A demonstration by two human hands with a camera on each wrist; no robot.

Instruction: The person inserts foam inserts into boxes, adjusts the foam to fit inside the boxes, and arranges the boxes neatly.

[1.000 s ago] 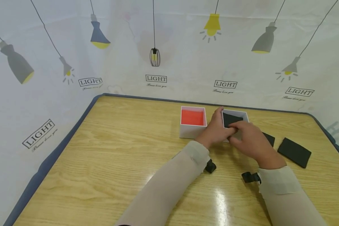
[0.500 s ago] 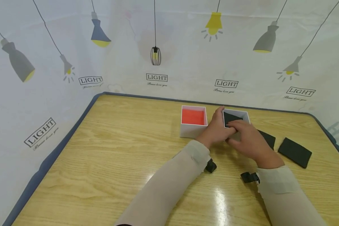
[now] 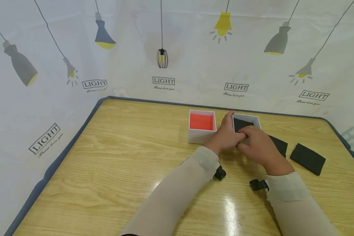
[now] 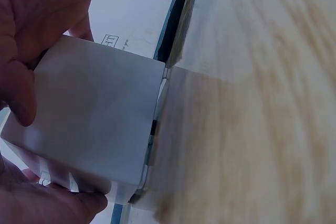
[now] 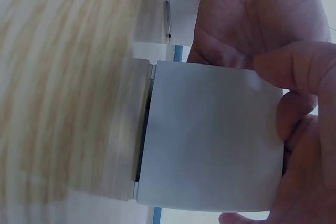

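An open white box [image 3: 256,122] stands at the back of the table with a black, folded-looking cloth [image 3: 242,124] inside. My left hand [image 3: 224,136] grips it from the left side, fingers at the far corner and thumb at the front. My right hand [image 3: 261,146] holds the near rim, its fingers bent over the edge by the cloth. In the right wrist view the right hand [image 5: 310,145] lies along the top and outer side of the box's plain front wall [image 5: 210,135]. The left wrist view shows the left hand [image 4: 47,198] against the box's side. Fingertips inside the box are hidden.
Left of the hands stands a second white box [image 3: 199,137] with a red, cloth-like piece [image 3: 201,122] in it. Two black flat rectangles, one [image 3: 278,145] partly behind the right hand and another [image 3: 307,159] farther right, lie on the wooden table [image 3: 121,147]. A printed curtain rises behind.
My right hand and forearm have shifted slightly left, and the fingers over the box's near rim have moved a little. The left hand and both boxes look about the same.
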